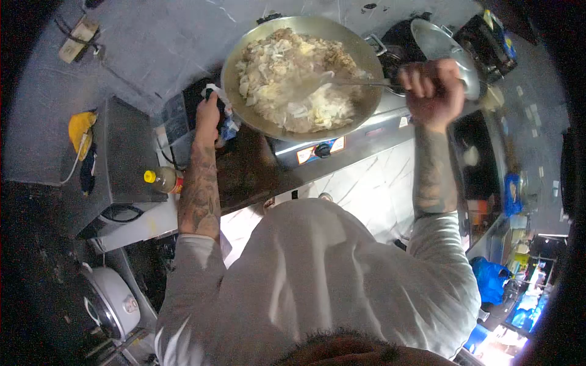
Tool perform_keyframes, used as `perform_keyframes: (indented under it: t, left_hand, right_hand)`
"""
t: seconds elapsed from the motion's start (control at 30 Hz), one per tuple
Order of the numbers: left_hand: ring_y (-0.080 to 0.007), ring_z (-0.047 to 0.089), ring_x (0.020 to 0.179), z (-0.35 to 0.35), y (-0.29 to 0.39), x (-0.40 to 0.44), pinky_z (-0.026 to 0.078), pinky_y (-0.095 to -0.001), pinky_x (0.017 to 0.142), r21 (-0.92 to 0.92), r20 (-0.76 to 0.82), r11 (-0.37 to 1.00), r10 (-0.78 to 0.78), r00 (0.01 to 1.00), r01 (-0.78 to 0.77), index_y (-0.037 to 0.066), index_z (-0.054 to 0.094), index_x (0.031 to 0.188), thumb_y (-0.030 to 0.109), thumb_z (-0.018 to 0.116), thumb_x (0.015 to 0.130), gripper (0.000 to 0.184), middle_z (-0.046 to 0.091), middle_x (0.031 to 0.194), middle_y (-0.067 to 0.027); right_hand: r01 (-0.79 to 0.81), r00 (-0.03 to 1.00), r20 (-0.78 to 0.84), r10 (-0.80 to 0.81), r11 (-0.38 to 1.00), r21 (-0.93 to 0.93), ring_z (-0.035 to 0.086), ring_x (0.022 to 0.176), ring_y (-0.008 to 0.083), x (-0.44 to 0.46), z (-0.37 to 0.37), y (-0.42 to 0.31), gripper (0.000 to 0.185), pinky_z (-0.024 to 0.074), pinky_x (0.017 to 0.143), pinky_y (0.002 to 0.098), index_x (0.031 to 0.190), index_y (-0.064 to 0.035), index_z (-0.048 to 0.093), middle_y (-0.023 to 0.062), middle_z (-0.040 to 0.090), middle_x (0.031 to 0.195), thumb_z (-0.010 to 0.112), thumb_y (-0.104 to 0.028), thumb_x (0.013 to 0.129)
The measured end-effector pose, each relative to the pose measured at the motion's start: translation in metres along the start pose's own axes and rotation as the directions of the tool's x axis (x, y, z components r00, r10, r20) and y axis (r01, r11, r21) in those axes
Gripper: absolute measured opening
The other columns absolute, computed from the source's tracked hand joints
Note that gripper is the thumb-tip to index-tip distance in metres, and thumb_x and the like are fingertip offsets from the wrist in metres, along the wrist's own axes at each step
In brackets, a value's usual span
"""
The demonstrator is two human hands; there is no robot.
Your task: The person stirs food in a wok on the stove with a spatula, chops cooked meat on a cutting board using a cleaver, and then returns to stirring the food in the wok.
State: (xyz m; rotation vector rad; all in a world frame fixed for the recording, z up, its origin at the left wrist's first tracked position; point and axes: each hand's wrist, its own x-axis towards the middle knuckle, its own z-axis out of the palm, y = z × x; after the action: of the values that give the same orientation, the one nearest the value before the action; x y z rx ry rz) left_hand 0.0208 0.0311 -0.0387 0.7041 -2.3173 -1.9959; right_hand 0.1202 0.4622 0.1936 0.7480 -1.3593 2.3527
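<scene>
A wide metal pan [231, 108] sits on the stove, heaped with a pale mix of shredded food [278, 73]. My right hand [434, 91] is closed around the handle of a long metal spatula [366, 82], which reaches in from the pan's right side. The spatula's head is blurred and partly in the food. At the pan's left edge, my left hand [209, 114] is closed on what looks like a crumpled cloth [229, 125]. Its fingertips and any pan handle beneath are hidden. A loop handle [377, 45] shows at the pan's upper right.
A control knob [322, 150] is on the stove front. A yellow-capped bottle [163, 179] stands beside my left forearm, near a grey microwave-like box [125, 152]. A white rice cooker [116, 302] is at lower left. A large pot lid [436, 46] leans behind my right hand.
</scene>
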Motion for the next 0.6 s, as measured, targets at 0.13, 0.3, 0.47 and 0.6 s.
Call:
perform_keyframes:
  t: [0.13, 0.3, 0.47, 0.6]
  left_hand:
    - [-0.0342, 0.058, 0.11, -0.001, -0.014, 0.002, 0.045, -0.0457, 0.088, 0.09, -0.02, 0.995, 0.054, 0.998, -0.052, -0.007, 0.05, 0.127, 0.041, 0.049, 0.097, 0.057, 0.058, 0.12, -0.0248]
    - [-0.0346, 0.061, 0.103, 0.008, 0.028, -0.056, 0.048, -0.0489, 0.082, 0.102, -0.05, 0.994, -0.04, 0.998, 0.044, -0.007, 0.046, 0.128, 0.038, 0.049, 0.097, 0.054, 0.06, 0.115, -0.0232]
    - [-0.0255, 0.063, 0.085, 0.003, 0.022, -0.054, 0.05, -0.042, 0.073, -0.018, 0.046, 0.996, -0.084, 0.995, 0.085, 0.003, 0.056, 0.115, 0.038, 0.051, 0.097, 0.04, 0.064, 0.098, -0.0108]
    - [-0.0269, 0.063, 0.093, -0.001, 0.009, -0.034, 0.05, -0.0423, 0.075, -0.039, 0.058, 0.997, -0.071, 0.996, 0.073, -0.004, 0.054, 0.118, 0.034, 0.05, 0.098, 0.043, 0.063, 0.106, -0.0158]
  right_hand:
    - [-0.021, 0.999, -0.033, 0.022, 0.999, 0.032, 0.028, 0.044, 0.0131, -0.012, -0.013, -0.054, 0.016, 0.033, 0.053, 0.0346, 0.075, -0.0161, 0.042, -0.0032, 0.025, 0.05, 0.044, -0.024, 0.088]
    - [0.02, 0.997, -0.067, -0.027, 0.995, -0.101, 0.027, 0.042, 0.0123, -0.049, -0.033, -0.04, 0.021, 0.0306, 0.048, 0.0315, 0.074, -0.0166, 0.038, -0.0036, 0.024, 0.048, 0.045, -0.027, 0.09]
    - [0.183, 0.968, -0.184, -0.17, 0.981, 0.059, 0.029, 0.04, 0.0124, -0.06, -0.033, 0.027, 0.015, 0.0286, 0.045, 0.0316, 0.075, -0.0159, 0.04, -0.0029, 0.029, 0.047, 0.043, -0.019, 0.089]
    - [0.205, 0.959, -0.218, -0.181, 0.974, 0.092, 0.028, 0.04, 0.013, -0.05, -0.029, 0.037, 0.015, 0.0282, 0.043, 0.0317, 0.074, -0.0157, 0.04, -0.0019, 0.029, 0.048, 0.041, -0.017, 0.089]
